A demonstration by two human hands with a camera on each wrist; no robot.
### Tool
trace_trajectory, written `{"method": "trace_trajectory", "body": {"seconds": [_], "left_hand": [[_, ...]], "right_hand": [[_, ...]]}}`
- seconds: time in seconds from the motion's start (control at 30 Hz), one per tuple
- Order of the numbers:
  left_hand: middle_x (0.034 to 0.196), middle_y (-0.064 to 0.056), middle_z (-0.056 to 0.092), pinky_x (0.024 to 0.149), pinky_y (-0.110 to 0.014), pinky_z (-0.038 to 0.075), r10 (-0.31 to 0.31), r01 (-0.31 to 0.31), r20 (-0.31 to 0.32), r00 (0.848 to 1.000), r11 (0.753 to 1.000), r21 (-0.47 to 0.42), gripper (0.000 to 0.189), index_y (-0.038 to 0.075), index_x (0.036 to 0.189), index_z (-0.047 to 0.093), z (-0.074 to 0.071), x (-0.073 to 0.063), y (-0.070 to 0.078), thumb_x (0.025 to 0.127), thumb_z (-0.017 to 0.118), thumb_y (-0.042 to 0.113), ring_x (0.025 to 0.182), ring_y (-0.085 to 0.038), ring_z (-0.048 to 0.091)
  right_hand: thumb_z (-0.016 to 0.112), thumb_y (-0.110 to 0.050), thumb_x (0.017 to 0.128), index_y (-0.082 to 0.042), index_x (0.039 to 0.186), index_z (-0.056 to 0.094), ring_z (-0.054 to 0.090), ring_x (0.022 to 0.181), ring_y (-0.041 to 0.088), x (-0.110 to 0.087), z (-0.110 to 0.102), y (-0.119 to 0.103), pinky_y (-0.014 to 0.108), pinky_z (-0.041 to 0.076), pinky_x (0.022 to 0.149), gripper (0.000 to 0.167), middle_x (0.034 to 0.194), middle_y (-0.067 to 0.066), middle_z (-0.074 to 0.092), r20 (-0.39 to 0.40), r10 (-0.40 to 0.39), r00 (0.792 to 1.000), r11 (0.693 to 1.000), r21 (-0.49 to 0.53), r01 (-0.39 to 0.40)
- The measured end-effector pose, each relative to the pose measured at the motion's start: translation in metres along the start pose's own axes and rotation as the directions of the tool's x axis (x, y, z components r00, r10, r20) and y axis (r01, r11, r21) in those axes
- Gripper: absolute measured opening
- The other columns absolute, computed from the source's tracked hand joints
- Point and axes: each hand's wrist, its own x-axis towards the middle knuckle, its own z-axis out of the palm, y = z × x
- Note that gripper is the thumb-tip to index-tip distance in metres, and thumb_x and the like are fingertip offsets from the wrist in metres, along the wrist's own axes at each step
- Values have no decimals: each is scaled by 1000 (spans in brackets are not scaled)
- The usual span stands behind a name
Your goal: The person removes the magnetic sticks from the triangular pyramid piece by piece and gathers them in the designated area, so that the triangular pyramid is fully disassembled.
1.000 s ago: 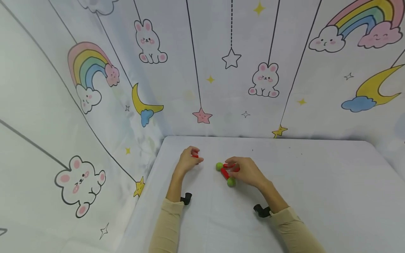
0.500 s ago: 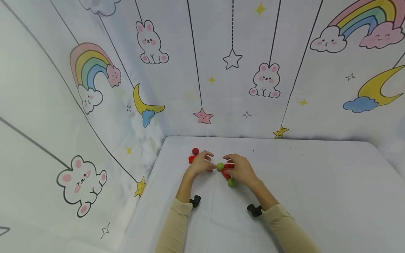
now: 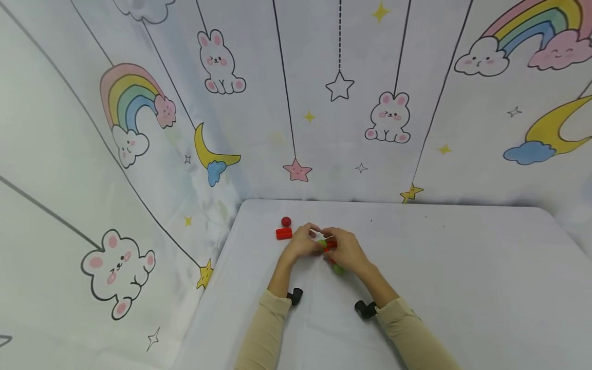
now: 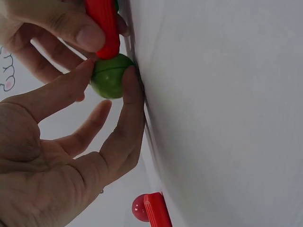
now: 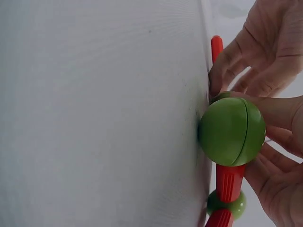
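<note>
My left hand [image 3: 302,245] pinches a green ball [image 4: 111,78] between thumb and finger, just above or on the white table. My right hand [image 3: 349,252] holds a red ribbed rod [image 4: 104,23], whose end meets that ball. A second green ball [image 5: 232,132] lies nearer me, joined to another red rod [image 5: 229,182]. Lower in the right wrist view, a further green ball [image 5: 227,203] sits between red rods. My fingers cover part of these joined pieces in the head view.
Left of my hands lie a loose red rod [image 3: 284,234] and a red ball [image 3: 286,221]. Behind the white table [image 3: 462,267] hangs a white cloth [image 3: 259,103] printed with rabbits, stars and rainbows. Dark wrist cameras sit at both wrists.
My left hand has let go of the loose red pieces at the left. It has moved right to the green ball and now pinches it. My right hand has shifted slightly left.
</note>
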Motion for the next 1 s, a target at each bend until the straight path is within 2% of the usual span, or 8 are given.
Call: {"method": "trace_trajectory", "body": {"seconds": [0.13,0.33,0.5,0.73,1.0], "left_hand": [[125,-20,62,86,-42,56,-9,9,-16,1000,1000,18,49,4,129,63,3,-1,3,85,84,11,113,-33,59],[123,-20,62,83,-41,57,7,-5,-29,1000,999,37,49,4,128,64,5,-1,6,84,83,11,109,-31,59],[123,-20,63,86,-44,56,3,-1,-41,999,999,45,49,6,128,64,6,-3,7,83,82,9,111,-32,59],[121,-18,64,80,-39,58,-24,25,-66,998,1000,15,49,8,126,66,8,-1,6,81,85,9,107,-30,59],[120,-18,66,77,-38,60,-17,17,-81,997,1000,-4,49,7,124,67,8,-1,7,79,86,5,106,-31,60]], "right_hand": [[85,10,77,3,136,62,72,112,36,-1,-1,2,48,59,91,64,129,23,68,23,-29,999,999,41,28],[86,8,78,6,135,62,72,112,36,0,-3,5,48,59,90,62,131,23,67,40,-28,999,1000,15,27],[87,4,79,5,135,62,71,113,36,0,-6,4,49,58,93,61,130,22,68,64,-9,998,1000,-2,10],[88,0,80,0,135,64,74,101,28,1,-6,4,44,60,86,60,116,14,73,69,5,998,999,-48,-2],[88,0,80,-1,134,65,75,96,27,0,-7,2,43,61,84,59,112,12,73,62,20,998,998,-53,-17]]}}
